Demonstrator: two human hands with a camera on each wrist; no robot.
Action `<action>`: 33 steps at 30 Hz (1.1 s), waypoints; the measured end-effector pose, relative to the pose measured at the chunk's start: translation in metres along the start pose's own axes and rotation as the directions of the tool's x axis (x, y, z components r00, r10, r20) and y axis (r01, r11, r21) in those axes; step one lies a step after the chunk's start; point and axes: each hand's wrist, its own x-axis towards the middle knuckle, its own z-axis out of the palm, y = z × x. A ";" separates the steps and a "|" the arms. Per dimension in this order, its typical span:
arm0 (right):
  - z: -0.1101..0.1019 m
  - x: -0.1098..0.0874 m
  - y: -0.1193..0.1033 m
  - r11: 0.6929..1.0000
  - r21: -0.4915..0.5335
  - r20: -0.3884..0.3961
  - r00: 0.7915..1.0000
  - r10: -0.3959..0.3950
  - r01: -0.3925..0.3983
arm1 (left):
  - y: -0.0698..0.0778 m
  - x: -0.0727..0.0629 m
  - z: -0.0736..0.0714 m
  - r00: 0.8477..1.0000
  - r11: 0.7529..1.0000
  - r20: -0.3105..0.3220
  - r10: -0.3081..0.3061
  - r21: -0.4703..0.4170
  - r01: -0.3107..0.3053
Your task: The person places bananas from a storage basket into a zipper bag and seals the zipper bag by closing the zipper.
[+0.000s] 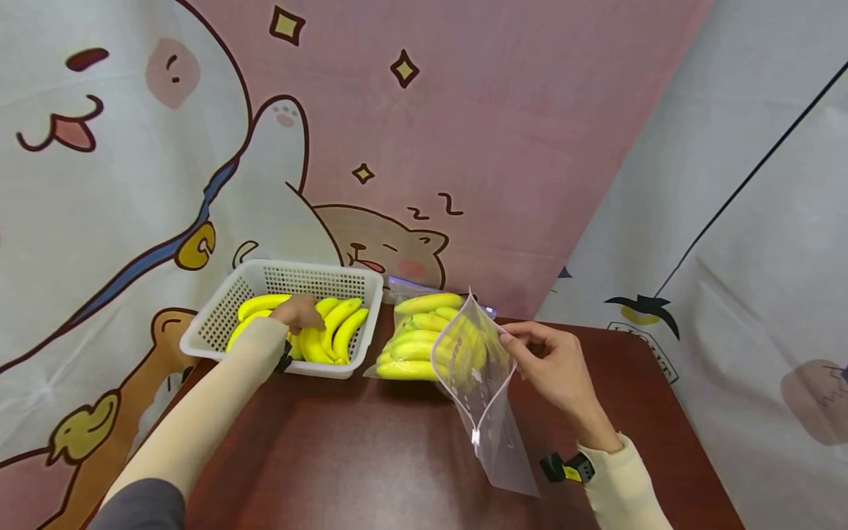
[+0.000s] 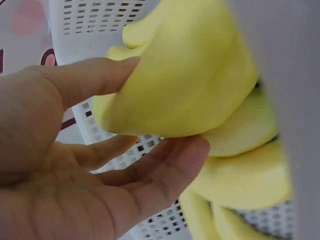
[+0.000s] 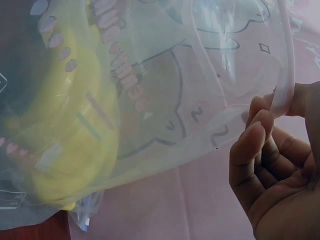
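My left hand (image 1: 299, 313) is down in a white plastic basket (image 1: 368, 305) among several yellow bananas (image 1: 341, 320). In the left wrist view its thumb lies on top of a banana (image 2: 175, 75) and its fingertips come up beneath, pinching it. My right hand (image 1: 553, 364) pinches the rim of a clear zip bag (image 1: 503, 449) between thumb and fingers. The bag hangs tilted with its mouth spread wide, its white slider (image 1: 475, 437) at the near corner. Yellow bananas show through its film in the right wrist view.
Just right of the basket a filled zip bag (image 1: 407, 350) of bananas lies on the dark red-brown table (image 1: 344, 449), partly behind the held bag. A cartoon-printed cloth (image 1: 503, 147) rises behind the table.
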 end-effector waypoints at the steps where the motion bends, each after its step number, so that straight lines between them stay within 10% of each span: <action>1: -0.001 0.000 0.001 1.000 0.007 0.000 1.000 0.001 -0.001 | -0.001 0.001 0.000 1.000 1.000 -0.005 -0.004 -0.013 0.004; 15: -0.005 0.001 0.001 0.999 0.034 0.006 1.000 0.015 -0.016 | -0.003 -0.004 -0.005 0.997 0.952 0.074 -0.007 -0.304 0.029; 33: -0.002 0.002 0.000 0.999 -0.043 -0.050 0.999 -0.009 0.007 | 0.005 -0.029 -0.007 0.992 0.942 -0.124 0.031 -0.329 -0.070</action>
